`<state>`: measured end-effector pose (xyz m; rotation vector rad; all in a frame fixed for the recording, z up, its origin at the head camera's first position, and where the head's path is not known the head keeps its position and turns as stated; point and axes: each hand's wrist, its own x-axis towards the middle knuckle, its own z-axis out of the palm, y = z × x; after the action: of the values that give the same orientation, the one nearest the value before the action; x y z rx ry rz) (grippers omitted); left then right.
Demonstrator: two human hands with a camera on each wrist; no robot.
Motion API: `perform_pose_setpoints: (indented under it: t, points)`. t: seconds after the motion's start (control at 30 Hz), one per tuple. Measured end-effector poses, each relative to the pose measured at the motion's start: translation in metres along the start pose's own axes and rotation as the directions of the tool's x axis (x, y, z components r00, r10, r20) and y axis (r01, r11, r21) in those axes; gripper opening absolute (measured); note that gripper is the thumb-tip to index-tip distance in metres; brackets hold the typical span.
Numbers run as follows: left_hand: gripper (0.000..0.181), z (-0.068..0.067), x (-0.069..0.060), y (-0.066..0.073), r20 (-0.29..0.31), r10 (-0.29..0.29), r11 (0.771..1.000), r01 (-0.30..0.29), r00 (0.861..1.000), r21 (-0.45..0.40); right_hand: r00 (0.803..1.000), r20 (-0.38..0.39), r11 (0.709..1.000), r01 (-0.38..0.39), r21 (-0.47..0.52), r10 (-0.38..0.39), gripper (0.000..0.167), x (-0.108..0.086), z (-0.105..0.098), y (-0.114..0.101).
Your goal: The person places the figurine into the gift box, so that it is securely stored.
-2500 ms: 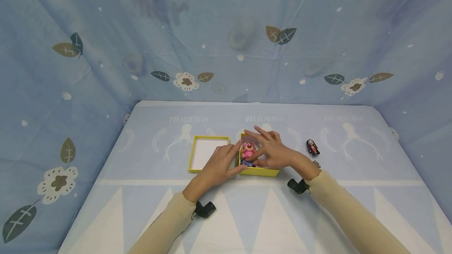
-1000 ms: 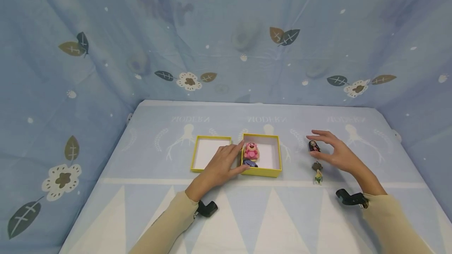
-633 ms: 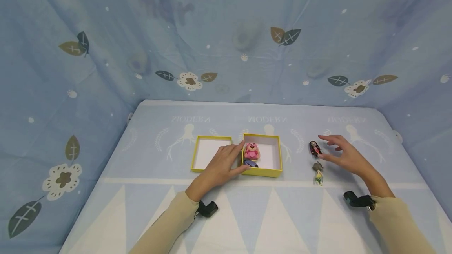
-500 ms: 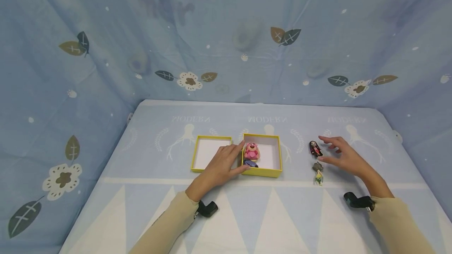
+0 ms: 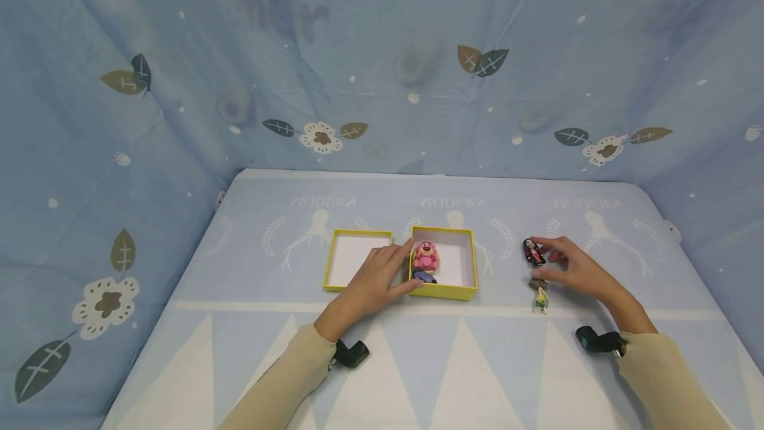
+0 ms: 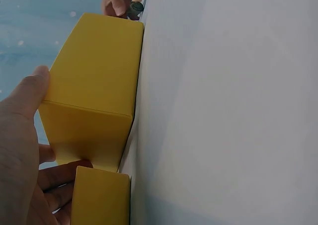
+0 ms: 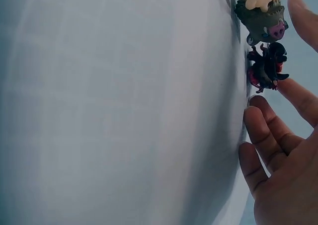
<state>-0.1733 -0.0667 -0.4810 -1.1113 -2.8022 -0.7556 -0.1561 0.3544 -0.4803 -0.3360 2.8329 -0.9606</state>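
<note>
My left hand rests on the left side of a yellow box, thumb at the front rim, fingers along the side wall. Inside the box lie a pink bear figurine and a dark blue-purple figurine, partly covered by the front wall. At the right, my right hand spreads thumb and forefinger around a black-haired doll figurine. The forefinger seems to touch it, while the thumb stands apart. Nearer me lie a grey pig-like figurine and a green-clad figurine.
A shallow yellow box lid with a white inside lies left of the box. The light blue and white patterned table meets hanging blue cloth at the back and sides. Each wrist bears a black camera.
My right hand went from inside the box to the figurines at the right, drew back a little, and has now closed in on the black-haired doll. The left hand stays at the box.
</note>
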Motion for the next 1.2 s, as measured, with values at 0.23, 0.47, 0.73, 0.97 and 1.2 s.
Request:
perform_pose_setpoints:
  t: [0.23, 0.47, 0.73, 0.97, 1.2]
  points:
    - [0.082, 0.000, 0.000, 0.000, -0.001, 0.003, 1.000, -0.003, 1.000, 0.004, 1.000, 0.021, 1.000, -0.017, -0.014, 0.017, 0.074, 0.002, 0.000, -0.002]
    - [0.082, 0.002, -0.001, -0.001, -0.011, 0.014, 1.000, -0.014, 1.000, 0.006, 1.000, 0.020, 1.000, -0.014, 0.016, 0.014, 0.063, 0.009, -0.001, -0.001]
    - [0.082, 0.002, -0.001, -0.002, 0.000, 0.010, 1.000, -0.010, 1.000, 0.008, 0.999, 0.046, 1.000, 0.021, 0.022, -0.022, 0.063, 0.013, -0.004, -0.001]
    - [0.082, 0.001, -0.001, -0.001, -0.017, 0.024, 1.000, -0.024, 1.000, 0.005, 0.991, 0.102, 0.996, 0.079, 0.038, -0.082, 0.069, 0.016, -0.008, 0.006]
    - [0.081, 0.000, -0.001, 0.000, -0.022, 0.029, 1.000, -0.029, 0.999, -0.005, 0.990, 0.124, 0.996, 0.065, 0.055, -0.071, 0.068, 0.017, -0.010, 0.004]
